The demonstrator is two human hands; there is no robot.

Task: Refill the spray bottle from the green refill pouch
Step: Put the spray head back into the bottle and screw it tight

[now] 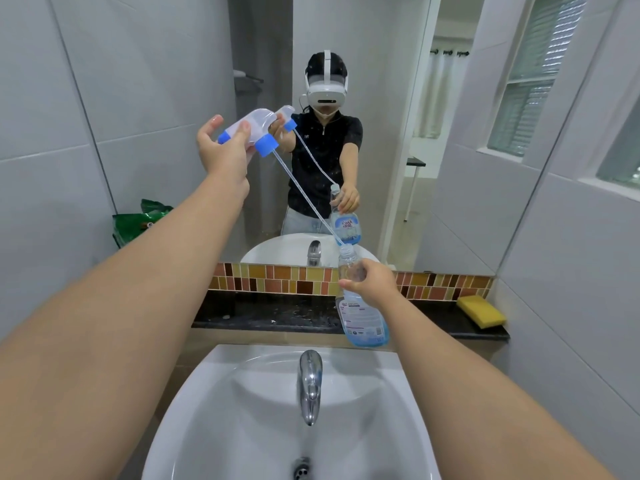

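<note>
My left hand holds the white and blue spray head raised high in front of the mirror. Its clear dip tube slants down to the right, and its tip sits at the open neck of the spray bottle. My right hand grips that clear bottle by its neck, above the dark counter; a little blue liquid lies at its bottom. The green refill pouch shows at the left behind my left forearm, partly hidden.
A white sink with a chrome tap lies below my arms. A yellow sponge rests on the dark counter at the right. The wall mirror reflects a person, the spray head and bottle.
</note>
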